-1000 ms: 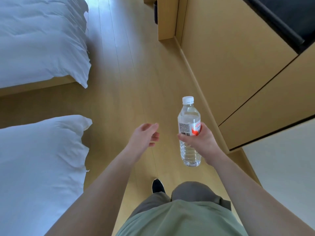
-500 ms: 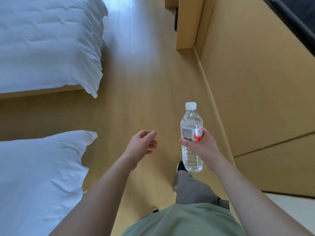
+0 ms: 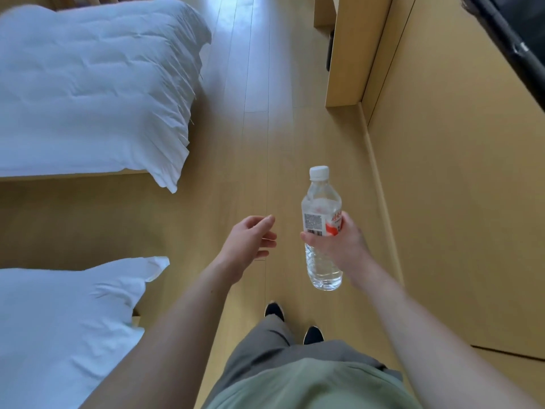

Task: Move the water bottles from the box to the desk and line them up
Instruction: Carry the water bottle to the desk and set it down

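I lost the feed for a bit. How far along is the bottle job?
Done: nothing I can confirm, since neither box nor desk is in view. In hand: the right hand grips one capped bottle upright over the floor, beside the beds; the left hand is open and holds nothing. Left: set this bottle on the desk and line it up.

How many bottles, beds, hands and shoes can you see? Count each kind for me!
Water bottle: 1, held upright in the right hand.
Beds with white bedding: 2, a far bed and a near bed.
Hands: 2, the right hand and the empty left hand.
Black shoes: 2, left shoe and right shoe.
Total: 7
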`<state>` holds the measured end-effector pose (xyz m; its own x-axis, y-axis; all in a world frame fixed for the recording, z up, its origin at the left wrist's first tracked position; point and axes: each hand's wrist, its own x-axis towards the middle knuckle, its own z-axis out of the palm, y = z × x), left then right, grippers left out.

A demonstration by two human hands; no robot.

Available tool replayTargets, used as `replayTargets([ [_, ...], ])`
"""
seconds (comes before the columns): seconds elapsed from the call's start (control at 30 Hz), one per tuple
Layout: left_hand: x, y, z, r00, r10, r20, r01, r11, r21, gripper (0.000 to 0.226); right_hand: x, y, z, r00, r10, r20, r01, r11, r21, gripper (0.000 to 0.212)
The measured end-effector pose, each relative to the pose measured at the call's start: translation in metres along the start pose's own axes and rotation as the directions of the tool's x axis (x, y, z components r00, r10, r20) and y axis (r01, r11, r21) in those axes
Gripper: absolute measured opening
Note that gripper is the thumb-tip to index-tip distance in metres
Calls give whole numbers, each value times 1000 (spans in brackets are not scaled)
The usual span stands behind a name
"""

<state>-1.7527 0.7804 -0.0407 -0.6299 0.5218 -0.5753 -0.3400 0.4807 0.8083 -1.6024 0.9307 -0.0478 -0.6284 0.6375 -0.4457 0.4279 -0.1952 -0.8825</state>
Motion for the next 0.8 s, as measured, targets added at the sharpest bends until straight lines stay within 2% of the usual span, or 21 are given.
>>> replayTargets([
  [0.2,55,30,6,1000,-18,1,18,1000,0,27,57,-16,-9,1000,24,-1,-24,1000,-1,49],
  [0.37,117,65,8,999,6,43,-7,1000,5,26,114,-43,-5,1000,24,-19,-24,1000,3,57],
  [0.53,187,115,-12,998,18,55,-19,1000,0,25,185,-89,10,999,7,-48,-8,1000,-14,47],
  [0.8,284,189,-43,998,28,60,-29,1000,11,19,280,-162,26,996,-8,-83,10,1000,21,49],
])
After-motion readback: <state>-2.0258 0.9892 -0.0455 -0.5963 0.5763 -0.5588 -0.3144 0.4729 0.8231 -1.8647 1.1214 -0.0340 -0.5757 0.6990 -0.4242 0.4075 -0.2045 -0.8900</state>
